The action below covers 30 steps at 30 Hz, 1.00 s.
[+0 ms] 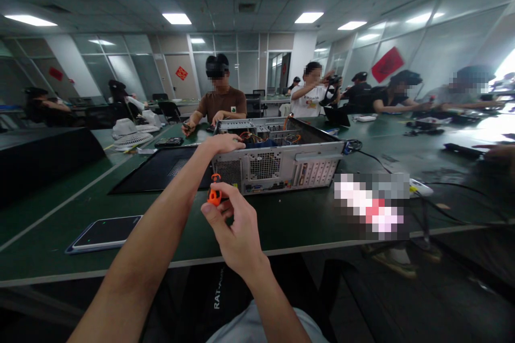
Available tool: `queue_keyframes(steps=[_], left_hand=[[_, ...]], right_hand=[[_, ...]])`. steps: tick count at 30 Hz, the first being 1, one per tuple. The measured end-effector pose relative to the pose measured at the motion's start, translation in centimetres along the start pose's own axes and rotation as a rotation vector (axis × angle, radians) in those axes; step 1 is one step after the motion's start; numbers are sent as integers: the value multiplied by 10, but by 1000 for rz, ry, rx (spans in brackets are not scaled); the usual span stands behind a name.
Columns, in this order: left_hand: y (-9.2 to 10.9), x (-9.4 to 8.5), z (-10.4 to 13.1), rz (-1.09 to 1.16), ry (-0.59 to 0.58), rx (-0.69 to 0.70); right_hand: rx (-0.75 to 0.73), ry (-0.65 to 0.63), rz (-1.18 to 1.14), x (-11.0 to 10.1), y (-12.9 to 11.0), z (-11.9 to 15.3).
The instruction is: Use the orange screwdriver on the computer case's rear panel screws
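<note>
A grey metal computer case (281, 174) lies on its side on the green table (277, 222), its back panel with vents and slots facing me. Inside its open top, wires and dark parts (261, 143) show in part. My left hand (225, 143) rests on the case's near-left top edge, fingers stretched towards the inside; their tips are partly hidden. Close in front of the case's left corner, my right hand (239, 220) is closed, pinching a small orange-and-black tool (214, 196) between thumb and fingers. The exact kind of tool is unclear.
A black panel (156, 171) lies left of the case. Nearer me is a phone (107, 231). White fans (131, 136) stand at the back left. Cables (368, 154) run to the right. Across the table sits a person in a brown shirt (223, 104); other people work beyond.
</note>
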State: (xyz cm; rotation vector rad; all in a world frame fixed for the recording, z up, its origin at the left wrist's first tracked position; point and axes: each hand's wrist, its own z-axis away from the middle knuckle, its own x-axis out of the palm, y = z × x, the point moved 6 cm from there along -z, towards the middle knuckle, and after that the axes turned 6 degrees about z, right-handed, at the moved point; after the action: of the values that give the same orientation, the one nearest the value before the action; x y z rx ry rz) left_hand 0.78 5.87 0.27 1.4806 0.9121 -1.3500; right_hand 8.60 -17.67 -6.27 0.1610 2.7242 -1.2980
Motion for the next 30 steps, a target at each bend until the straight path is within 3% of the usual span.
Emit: queue_keyframes(steps=[17, 30], left_hand=[[-3, 1, -4, -4, 20, 6], [5, -1, 5, -7, 12, -20]], right_hand=[[-67, -109, 61, 5, -2, 2], [-158, 205, 114, -4, -4, 2]])
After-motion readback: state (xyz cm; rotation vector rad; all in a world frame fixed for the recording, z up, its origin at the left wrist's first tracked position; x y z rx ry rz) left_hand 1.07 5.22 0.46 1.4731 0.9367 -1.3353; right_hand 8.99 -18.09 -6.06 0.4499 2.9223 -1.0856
